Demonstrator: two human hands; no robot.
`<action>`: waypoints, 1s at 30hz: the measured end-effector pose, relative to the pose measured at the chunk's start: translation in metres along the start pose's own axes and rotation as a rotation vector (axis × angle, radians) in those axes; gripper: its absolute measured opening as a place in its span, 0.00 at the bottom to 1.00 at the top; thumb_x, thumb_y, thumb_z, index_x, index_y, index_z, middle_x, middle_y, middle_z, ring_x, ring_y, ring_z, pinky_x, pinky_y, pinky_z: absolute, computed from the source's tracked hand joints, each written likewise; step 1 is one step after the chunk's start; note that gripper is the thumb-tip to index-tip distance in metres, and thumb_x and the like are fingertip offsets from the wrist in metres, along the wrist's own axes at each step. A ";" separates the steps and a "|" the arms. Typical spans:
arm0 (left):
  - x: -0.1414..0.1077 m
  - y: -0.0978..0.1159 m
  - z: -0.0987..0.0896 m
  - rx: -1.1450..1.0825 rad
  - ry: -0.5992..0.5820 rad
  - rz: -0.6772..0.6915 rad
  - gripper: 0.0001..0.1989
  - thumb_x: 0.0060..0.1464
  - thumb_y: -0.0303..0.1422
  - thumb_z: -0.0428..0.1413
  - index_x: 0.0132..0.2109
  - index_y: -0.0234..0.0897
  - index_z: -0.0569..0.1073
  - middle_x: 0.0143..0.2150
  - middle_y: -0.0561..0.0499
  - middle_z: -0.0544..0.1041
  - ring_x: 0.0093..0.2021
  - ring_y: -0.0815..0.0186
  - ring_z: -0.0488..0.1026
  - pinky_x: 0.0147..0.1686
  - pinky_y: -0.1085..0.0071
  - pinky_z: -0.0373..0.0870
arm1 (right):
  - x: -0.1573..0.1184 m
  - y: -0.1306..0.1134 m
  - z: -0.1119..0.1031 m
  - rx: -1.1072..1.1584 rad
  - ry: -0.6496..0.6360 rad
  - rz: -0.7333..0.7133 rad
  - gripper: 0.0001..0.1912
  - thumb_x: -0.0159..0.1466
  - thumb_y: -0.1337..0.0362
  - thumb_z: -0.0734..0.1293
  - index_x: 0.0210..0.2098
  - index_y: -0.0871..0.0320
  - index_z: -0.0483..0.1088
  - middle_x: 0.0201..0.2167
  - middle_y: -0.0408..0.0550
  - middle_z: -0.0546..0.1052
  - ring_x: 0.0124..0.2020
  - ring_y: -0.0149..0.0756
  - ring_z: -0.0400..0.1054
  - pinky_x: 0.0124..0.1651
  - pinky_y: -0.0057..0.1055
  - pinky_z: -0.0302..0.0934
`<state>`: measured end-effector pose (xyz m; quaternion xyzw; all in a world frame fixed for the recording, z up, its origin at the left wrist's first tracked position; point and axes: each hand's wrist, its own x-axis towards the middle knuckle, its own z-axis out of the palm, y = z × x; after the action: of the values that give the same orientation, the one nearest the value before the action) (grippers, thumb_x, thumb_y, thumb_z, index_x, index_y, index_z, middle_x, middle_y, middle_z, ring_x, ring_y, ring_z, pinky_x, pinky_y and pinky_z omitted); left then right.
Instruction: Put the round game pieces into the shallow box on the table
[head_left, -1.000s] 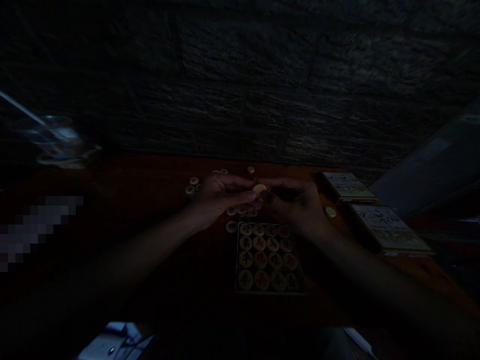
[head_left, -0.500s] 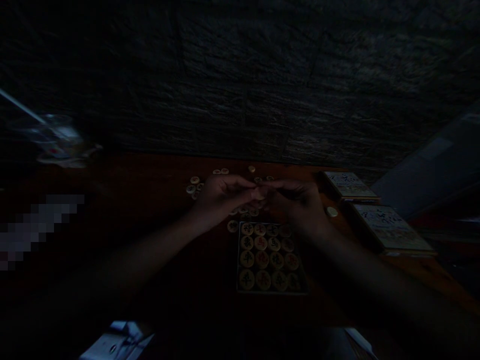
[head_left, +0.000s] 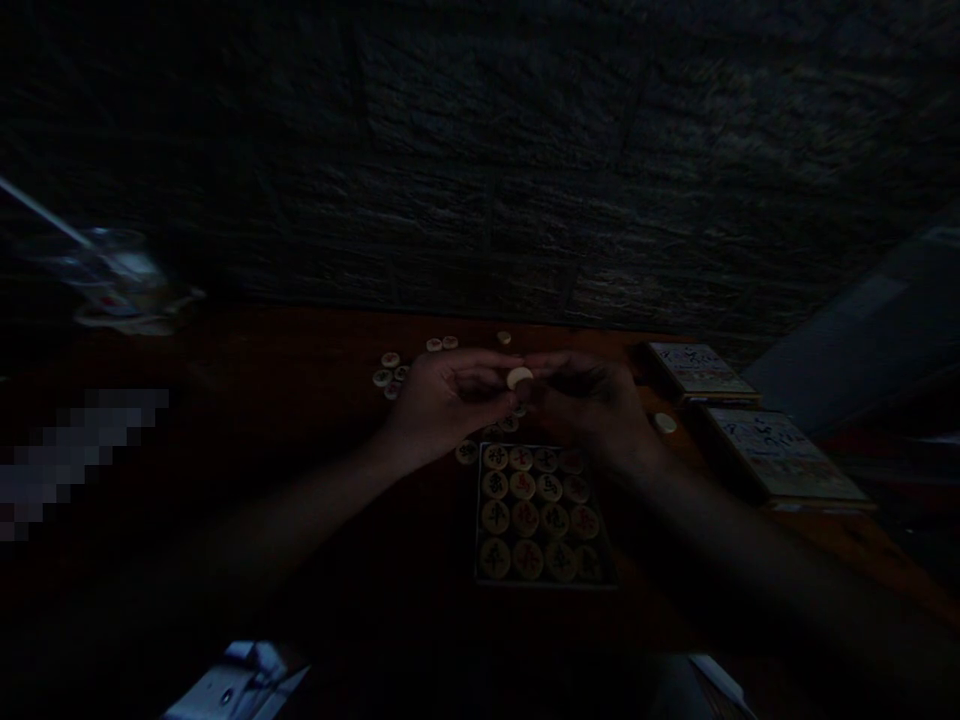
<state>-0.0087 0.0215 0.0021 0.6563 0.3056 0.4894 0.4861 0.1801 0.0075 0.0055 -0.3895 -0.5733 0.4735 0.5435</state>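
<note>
Between the fingertips of both hands is a round, pale Chinese chess piece [head_left: 519,379], raised above the table. My left hand [head_left: 442,395] pinches it from the left, thumb below and fingers above. From the other side my right hand [head_left: 596,400] closes its fingers on it. Just nearer to me lies a shallow box [head_left: 478,530] filled with rows of round pieces bearing red or black characters. My right hand's shadowed underside hangs over the box's far right corner. Loose pieces [head_left: 466,452] lie beyond the box, partly hidden by my hands.
Two flat printed boxes [head_left: 787,455] lie at the right, with a single piece [head_left: 664,423] beside them. More pieces [head_left: 390,360] lie left of my hands, and one [head_left: 504,338] near the dark stone wall [head_left: 480,200]. A clear cup [head_left: 124,285] with a straw stands far left.
Both hands stay in about the same place. The held piece has turned, so more of its pale face shows, and the fingers have shifted a little around it.
</note>
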 end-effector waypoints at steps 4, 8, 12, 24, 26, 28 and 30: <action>-0.002 -0.001 0.002 0.028 -0.006 0.033 0.14 0.51 0.28 0.69 0.45 0.37 0.81 0.39 0.48 0.86 0.39 0.62 0.85 0.40 0.71 0.81 | 0.000 0.000 0.002 0.014 0.002 0.013 0.18 0.49 0.55 0.84 0.36 0.56 0.82 0.31 0.46 0.84 0.27 0.32 0.76 0.32 0.31 0.72; -0.006 -0.001 0.003 0.085 -0.030 0.051 0.13 0.52 0.29 0.69 0.45 0.37 0.81 0.42 0.48 0.86 0.41 0.62 0.84 0.42 0.70 0.80 | 0.000 -0.001 0.002 0.010 -0.019 0.027 0.17 0.47 0.57 0.85 0.32 0.57 0.81 0.27 0.44 0.83 0.25 0.30 0.74 0.29 0.27 0.69; -0.005 0.001 0.004 0.056 -0.032 0.011 0.13 0.52 0.30 0.69 0.45 0.37 0.82 0.43 0.47 0.86 0.42 0.60 0.85 0.44 0.67 0.81 | -0.001 -0.003 0.002 0.012 -0.017 0.055 0.16 0.50 0.56 0.84 0.32 0.57 0.81 0.27 0.44 0.83 0.24 0.31 0.74 0.29 0.27 0.70; -0.001 0.003 0.000 -0.186 0.035 -0.115 0.17 0.53 0.37 0.70 0.48 0.33 0.83 0.42 0.43 0.87 0.38 0.56 0.86 0.42 0.61 0.85 | 0.001 0.001 -0.001 0.045 -0.022 0.027 0.16 0.53 0.57 0.82 0.41 0.53 0.84 0.38 0.47 0.86 0.37 0.38 0.80 0.44 0.37 0.74; -0.001 0.004 0.001 -0.156 0.033 -0.096 0.15 0.53 0.36 0.69 0.47 0.34 0.83 0.43 0.43 0.87 0.38 0.57 0.86 0.42 0.62 0.84 | 0.001 0.001 0.000 0.054 -0.018 0.027 0.17 0.51 0.59 0.83 0.40 0.54 0.84 0.37 0.47 0.86 0.36 0.38 0.80 0.43 0.36 0.75; -0.002 0.005 0.002 -0.117 0.018 -0.065 0.13 0.54 0.34 0.69 0.46 0.35 0.83 0.44 0.44 0.87 0.39 0.58 0.86 0.42 0.64 0.84 | 0.000 0.000 0.001 0.061 -0.008 0.041 0.17 0.50 0.60 0.84 0.38 0.54 0.83 0.34 0.46 0.86 0.32 0.37 0.80 0.40 0.36 0.75; -0.003 0.006 0.003 -0.076 0.002 -0.034 0.12 0.54 0.32 0.69 0.46 0.36 0.83 0.43 0.45 0.87 0.39 0.60 0.86 0.41 0.66 0.83 | 0.000 -0.001 0.001 0.070 -0.009 0.047 0.16 0.49 0.61 0.84 0.37 0.54 0.83 0.33 0.45 0.85 0.31 0.36 0.79 0.38 0.34 0.75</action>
<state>-0.0074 0.0160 0.0062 0.6315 0.2984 0.4930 0.5186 0.1788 0.0066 0.0064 -0.3814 -0.5495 0.5076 0.5431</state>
